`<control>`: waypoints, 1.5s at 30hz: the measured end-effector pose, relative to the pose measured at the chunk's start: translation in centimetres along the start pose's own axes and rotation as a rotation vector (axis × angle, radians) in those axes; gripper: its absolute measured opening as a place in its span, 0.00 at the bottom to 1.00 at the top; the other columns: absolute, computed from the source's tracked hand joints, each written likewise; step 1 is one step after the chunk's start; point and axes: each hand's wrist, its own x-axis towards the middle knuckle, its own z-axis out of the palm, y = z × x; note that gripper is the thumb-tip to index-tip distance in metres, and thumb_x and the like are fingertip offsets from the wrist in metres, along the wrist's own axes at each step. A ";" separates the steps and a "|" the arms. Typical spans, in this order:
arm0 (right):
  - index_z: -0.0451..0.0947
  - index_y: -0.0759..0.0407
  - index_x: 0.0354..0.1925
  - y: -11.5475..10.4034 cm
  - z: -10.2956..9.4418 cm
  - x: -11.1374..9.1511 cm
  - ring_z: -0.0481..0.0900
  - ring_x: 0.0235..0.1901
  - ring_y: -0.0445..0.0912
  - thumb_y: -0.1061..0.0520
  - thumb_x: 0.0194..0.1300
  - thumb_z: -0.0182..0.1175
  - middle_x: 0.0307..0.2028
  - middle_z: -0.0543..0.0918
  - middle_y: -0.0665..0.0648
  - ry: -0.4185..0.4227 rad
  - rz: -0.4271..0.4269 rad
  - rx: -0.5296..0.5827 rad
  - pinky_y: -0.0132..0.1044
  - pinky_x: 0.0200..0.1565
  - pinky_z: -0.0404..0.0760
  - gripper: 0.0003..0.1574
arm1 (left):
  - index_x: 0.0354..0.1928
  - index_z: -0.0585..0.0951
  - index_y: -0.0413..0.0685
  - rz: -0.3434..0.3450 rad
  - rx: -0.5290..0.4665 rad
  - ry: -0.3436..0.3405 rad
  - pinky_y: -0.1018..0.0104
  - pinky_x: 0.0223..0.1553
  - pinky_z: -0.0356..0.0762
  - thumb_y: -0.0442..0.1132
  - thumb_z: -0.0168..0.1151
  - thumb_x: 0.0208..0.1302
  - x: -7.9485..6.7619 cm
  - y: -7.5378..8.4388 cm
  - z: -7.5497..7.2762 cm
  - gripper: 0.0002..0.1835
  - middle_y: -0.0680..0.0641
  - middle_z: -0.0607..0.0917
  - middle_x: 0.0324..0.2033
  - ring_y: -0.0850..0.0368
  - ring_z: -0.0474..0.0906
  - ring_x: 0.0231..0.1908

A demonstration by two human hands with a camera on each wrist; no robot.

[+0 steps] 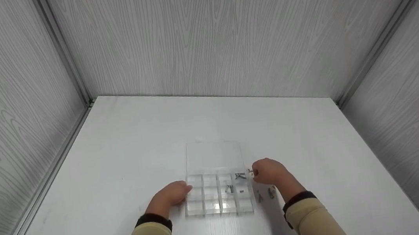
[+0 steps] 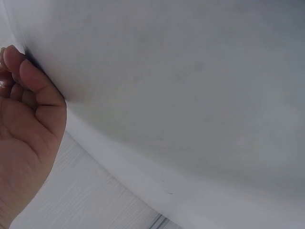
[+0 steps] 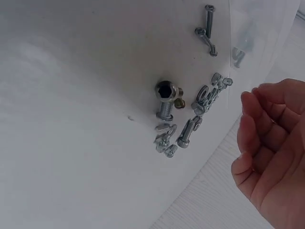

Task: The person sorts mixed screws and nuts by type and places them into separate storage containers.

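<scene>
A clear plastic compartment box (image 1: 202,194) lies on the table with its lid (image 1: 213,154) folded back. My left hand (image 1: 171,194) grips the box's left side, thumb at the rim; its curled fingers (image 2: 31,76) show in the left wrist view. Several small screws (image 1: 240,176) lie in the right compartments. My right hand (image 1: 270,170) is beside the box's right wall, fingers bent loosely and thumb close to the index tip. Nothing shows between them. A pile of bolts, nuts and washers (image 3: 200,107) lies near these fingertips in the right wrist view.
More loose fasteners (image 1: 271,192) lie on the white table (image 1: 149,140) under the right wrist. Two longer screws (image 3: 209,21) lie apart from the pile. Grey wood-grain panels (image 1: 200,35) enclose the table at the back and both sides.
</scene>
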 end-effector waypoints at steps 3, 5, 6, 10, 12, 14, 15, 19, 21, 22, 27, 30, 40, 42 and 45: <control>0.77 0.56 0.20 0.2 0.3 -0.2 0.72 0.19 0.45 0.62 0.53 0.60 0.18 0.76 0.51 -0.114 0.071 0.026 0.36 0.21 0.70 0.07 | 0.27 0.72 0.44 0.001 0.007 0.005 0.61 0.34 0.68 0.45 0.43 0.69 0.1 0.0 0.1 0.16 0.50 0.68 0.18 0.55 0.66 0.23; 0.77 0.57 0.19 0.3 0.7 -0.3 0.74 0.19 0.46 0.64 0.51 0.60 0.18 0.77 0.53 -0.189 0.116 0.033 0.36 0.20 0.70 0.07 | 0.27 0.72 0.44 0.002 0.010 0.005 0.60 0.34 0.69 0.45 0.43 0.69 0.1 0.0 0.1 0.16 0.49 0.69 0.18 0.55 0.67 0.23; 0.77 0.57 0.19 0.4 0.9 -0.4 0.74 0.20 0.47 0.64 0.50 0.61 0.18 0.78 0.53 -0.218 0.130 0.031 0.36 0.20 0.70 0.07 | 0.26 0.72 0.44 0.002 0.009 0.004 0.60 0.34 0.69 0.45 0.43 0.69 0.1 0.0 0.1 0.16 0.49 0.69 0.18 0.54 0.67 0.23; 0.76 0.57 0.17 0.4 1.5 -0.4 0.73 0.19 0.46 0.65 0.48 0.62 0.19 0.77 0.53 -0.262 0.136 0.000 0.36 0.20 0.69 0.08 | 0.28 0.73 0.42 0.004 0.016 0.005 0.59 0.34 0.69 0.45 0.44 0.69 0.0 0.1 0.0 0.16 0.48 0.70 0.20 0.53 0.69 0.25; 0.75 0.57 0.17 0.4 1.6 -0.4 0.71 0.19 0.46 0.66 0.48 0.62 0.18 0.76 0.53 -0.263 0.130 -0.007 0.36 0.21 0.69 0.09 | 0.28 0.73 0.42 -0.002 0.015 0.007 0.58 0.36 0.69 0.45 0.44 0.69 0.0 0.3 -0.1 0.16 0.48 0.70 0.20 0.52 0.70 0.26; 0.75 0.58 0.17 0.4 1.7 -0.4 0.71 0.19 0.46 0.66 0.48 0.62 0.18 0.75 0.53 -0.261 0.124 -0.011 0.36 0.21 0.69 0.08 | 0.29 0.73 0.42 -0.004 0.017 0.010 0.58 0.37 0.69 0.45 0.44 0.69 -0.1 0.3 -0.2 0.16 0.47 0.70 0.21 0.51 0.70 0.28; 0.75 0.58 0.17 0.4 1.7 -0.4 0.71 0.19 0.46 0.66 0.48 0.62 0.18 0.75 0.53 -0.265 0.124 -0.008 0.36 0.21 0.69 0.08 | 0.29 0.73 0.42 -0.002 0.020 0.011 0.58 0.38 0.69 0.45 0.44 0.69 -0.2 0.4 -0.2 0.16 0.47 0.70 0.22 0.52 0.70 0.28; 0.75 0.58 0.18 0.4 1.9 -0.5 0.70 0.18 0.45 0.65 0.49 0.62 0.18 0.75 0.53 -0.260 0.110 -0.021 0.36 0.20 0.68 0.08 | 0.28 0.72 0.43 0.000 0.018 0.007 0.59 0.35 0.69 0.45 0.44 0.69 -0.2 0.4 -0.2 0.16 0.48 0.70 0.20 0.53 0.68 0.26; 0.75 0.58 0.18 0.3 1.9 -0.6 0.70 0.18 0.45 0.64 0.49 0.62 0.17 0.75 0.52 -0.255 0.103 -0.018 0.36 0.20 0.68 0.08 | 0.32 0.75 0.40 -0.007 0.011 0.003 0.57 0.38 0.70 0.45 0.43 0.69 -0.2 0.3 -0.2 0.17 0.44 0.75 0.24 0.50 0.72 0.29; 0.75 0.58 0.17 0.3 1.9 -0.6 0.70 0.18 0.45 0.64 0.49 0.62 0.17 0.75 0.52 -0.251 0.100 -0.016 0.36 0.20 0.68 0.08 | 0.37 0.76 0.37 -0.013 0.002 0.001 0.56 0.43 0.71 0.45 0.43 0.69 -0.3 0.3 -0.2 0.18 0.41 0.78 0.29 0.47 0.74 0.34; 0.75 0.58 0.16 0.1 2.0 -0.8 0.71 0.17 0.46 0.63 0.49 0.63 0.17 0.76 0.53 -0.240 0.103 0.014 0.36 0.20 0.70 0.09 | 0.63 0.63 0.32 -0.031 -0.013 -0.009 0.48 0.62 0.55 0.45 0.41 0.70 -0.4 0.3 -0.3 0.27 0.36 0.68 0.59 0.42 0.62 0.59; 0.76 0.58 0.19 -0.1 2.2 -0.8 0.71 0.18 0.46 0.63 0.49 0.63 0.18 0.76 0.53 -0.228 0.130 0.014 0.36 0.20 0.71 0.07 | 0.63 0.63 0.32 -0.034 -0.016 -0.009 0.49 0.62 0.54 0.45 0.41 0.70 -0.4 0.2 -0.3 0.27 0.36 0.69 0.59 0.42 0.63 0.58; 0.76 0.56 0.20 0.0 2.8 -0.6 0.71 0.22 0.47 0.62 0.51 0.63 0.21 0.76 0.53 -0.210 0.145 -0.086 0.38 0.24 0.71 0.07 | 0.61 0.66 0.32 -0.035 -0.010 -0.003 0.52 0.54 0.63 0.45 0.42 0.69 -0.5 0.4 -0.2 0.26 0.38 0.74 0.49 0.44 0.67 0.53; 0.76 0.56 0.19 0.1 2.8 -0.6 0.71 0.22 0.47 0.63 0.49 0.62 0.22 0.75 0.52 -0.201 0.127 -0.111 0.38 0.24 0.70 0.07 | 0.61 0.65 0.32 -0.033 -0.014 0.002 0.52 0.55 0.62 0.45 0.42 0.69 -0.6 0.4 -0.2 0.26 0.38 0.73 0.51 0.44 0.67 0.53; 0.75 0.56 0.18 0.4 2.8 -0.7 0.70 0.21 0.47 0.65 0.48 0.61 0.21 0.75 0.52 -0.193 0.107 -0.105 0.38 0.22 0.69 0.08 | 0.57 0.70 0.33 -0.029 -0.019 0.005 0.52 0.53 0.64 0.44 0.42 0.69 -0.6 0.5 -0.2 0.23 0.38 0.76 0.43 0.45 0.70 0.48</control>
